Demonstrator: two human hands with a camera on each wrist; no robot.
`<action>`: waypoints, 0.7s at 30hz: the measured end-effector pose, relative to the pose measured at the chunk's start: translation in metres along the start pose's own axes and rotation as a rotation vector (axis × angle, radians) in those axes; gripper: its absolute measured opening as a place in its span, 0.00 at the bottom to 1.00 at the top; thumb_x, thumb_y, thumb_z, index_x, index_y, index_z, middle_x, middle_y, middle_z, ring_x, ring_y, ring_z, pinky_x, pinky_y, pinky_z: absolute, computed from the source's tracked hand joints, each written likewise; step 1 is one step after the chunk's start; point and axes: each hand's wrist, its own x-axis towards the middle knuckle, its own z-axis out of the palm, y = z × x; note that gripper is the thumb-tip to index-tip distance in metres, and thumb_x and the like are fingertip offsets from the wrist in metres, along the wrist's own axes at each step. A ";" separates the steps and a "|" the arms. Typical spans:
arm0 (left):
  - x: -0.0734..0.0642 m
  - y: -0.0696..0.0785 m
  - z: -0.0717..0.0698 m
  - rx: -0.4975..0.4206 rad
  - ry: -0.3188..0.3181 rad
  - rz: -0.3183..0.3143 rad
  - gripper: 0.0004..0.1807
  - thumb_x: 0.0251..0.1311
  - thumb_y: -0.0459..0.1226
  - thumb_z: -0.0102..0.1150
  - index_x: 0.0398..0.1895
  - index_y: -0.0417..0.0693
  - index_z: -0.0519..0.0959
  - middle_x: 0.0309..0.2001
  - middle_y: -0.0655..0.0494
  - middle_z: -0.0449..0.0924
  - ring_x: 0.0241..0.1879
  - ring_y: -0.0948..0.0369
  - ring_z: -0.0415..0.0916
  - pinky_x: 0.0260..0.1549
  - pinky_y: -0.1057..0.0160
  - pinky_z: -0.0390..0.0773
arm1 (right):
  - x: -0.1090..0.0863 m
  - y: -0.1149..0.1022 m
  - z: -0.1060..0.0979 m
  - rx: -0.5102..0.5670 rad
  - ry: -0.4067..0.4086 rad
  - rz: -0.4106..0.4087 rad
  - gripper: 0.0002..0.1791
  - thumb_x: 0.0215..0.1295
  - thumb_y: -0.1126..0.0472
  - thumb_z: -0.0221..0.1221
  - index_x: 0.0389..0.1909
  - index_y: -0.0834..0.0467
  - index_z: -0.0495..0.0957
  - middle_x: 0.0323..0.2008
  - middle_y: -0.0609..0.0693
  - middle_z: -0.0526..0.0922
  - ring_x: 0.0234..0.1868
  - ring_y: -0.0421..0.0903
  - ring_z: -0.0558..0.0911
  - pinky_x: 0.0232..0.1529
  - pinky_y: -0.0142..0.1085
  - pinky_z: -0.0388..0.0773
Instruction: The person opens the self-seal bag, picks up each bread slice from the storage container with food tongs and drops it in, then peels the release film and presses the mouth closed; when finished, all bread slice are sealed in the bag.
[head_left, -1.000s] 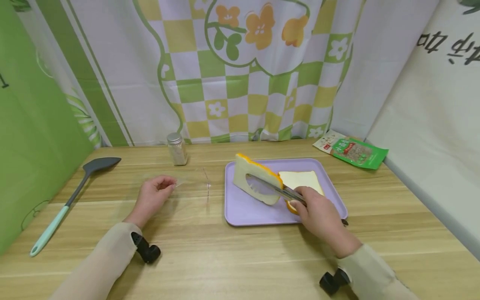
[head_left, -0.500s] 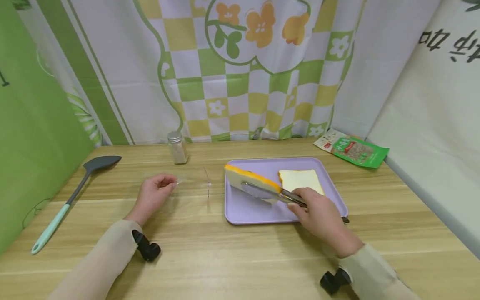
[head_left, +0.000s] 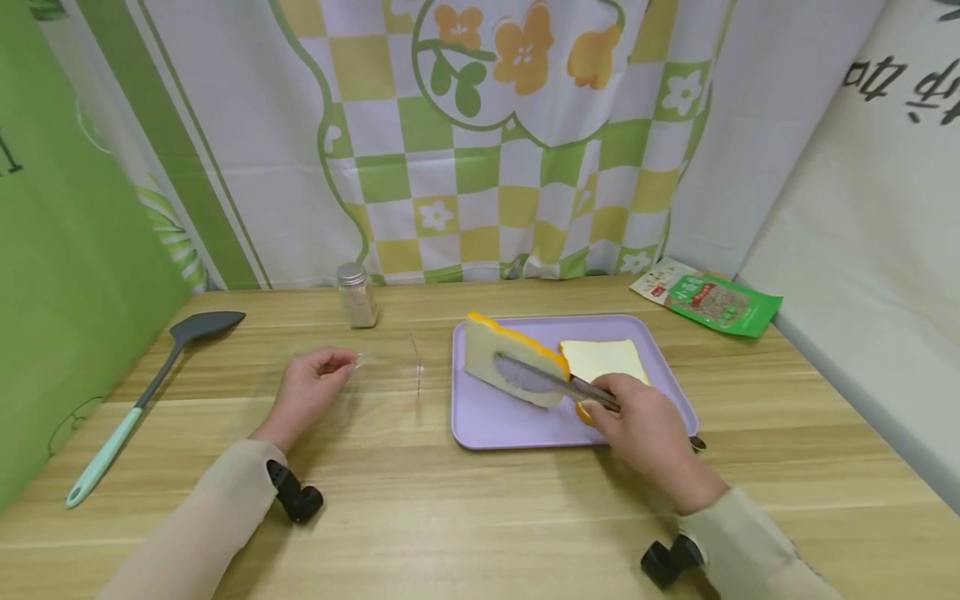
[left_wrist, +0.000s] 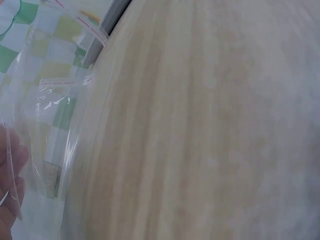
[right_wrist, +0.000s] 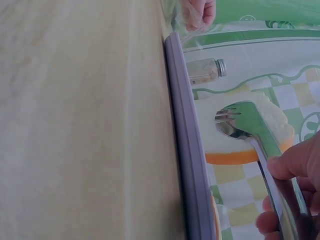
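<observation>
Tray count: one, the purple tray (head_left: 491, 427), flat on the wooden table (head_left: 450, 533); landmark for all positions below.
Bread slice count: two. The held slice (head_left: 482, 360) is on edge and tilted, crust upward, over the tray's left half; contact with the tray cannot be determined. The flat slice (head_left: 603, 357) lies on the tray's right half.
Tongs count: one pair of metal tongs (head_left: 594, 394), the head against the face of the held slice.
Bag count: one clear plastic bag (left_wrist: 55, 102), left of the tray.
Hand count: two.
Right hand (head_left: 647, 429): fingers and thumb gripping the tongs, at the tray's front right.
Left hand (head_left: 311, 387): thumb and fingers pinching the bag edge, left of the tray.
Held slice relative to hands: between them, forward and left of the right hand, well apart from the left.
Jar count: one glass jar (head_left: 357, 297), metal lid, behind and left of the tray.
Spatula count: one spatula (head_left: 159, 377), far left of the tray.
Packet count: one green packet (head_left: 708, 297), behind and right of the tray.
</observation>
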 end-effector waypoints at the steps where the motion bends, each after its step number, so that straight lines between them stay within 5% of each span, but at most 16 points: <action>1: 0.000 0.000 -0.001 0.005 -0.003 -0.004 0.10 0.61 0.32 0.56 0.43 0.36 0.80 0.42 0.41 0.82 0.41 0.56 0.76 0.34 0.75 0.74 | 0.001 0.000 -0.001 0.013 -0.013 0.019 0.10 0.54 0.61 0.65 0.36 0.60 0.78 0.28 0.49 0.81 0.28 0.44 0.76 0.29 0.40 0.72; 9: 0.002 0.003 -0.004 0.020 -0.029 -0.005 0.12 0.62 0.32 0.54 0.46 0.35 0.79 0.45 0.41 0.81 0.46 0.51 0.76 0.43 0.56 0.77 | 0.022 0.000 -0.013 0.215 -0.127 0.146 0.08 0.59 0.61 0.61 0.34 0.62 0.79 0.24 0.49 0.77 0.19 0.40 0.70 0.20 0.31 0.66; 21: 0.001 0.005 -0.004 0.040 -0.069 0.044 0.12 0.60 0.30 0.56 0.46 0.33 0.79 0.45 0.40 0.80 0.48 0.47 0.76 0.46 0.51 0.76 | 0.055 -0.017 0.008 0.575 -0.434 0.358 0.12 0.60 0.61 0.57 0.35 0.68 0.76 0.20 0.53 0.74 0.13 0.41 0.68 0.15 0.32 0.66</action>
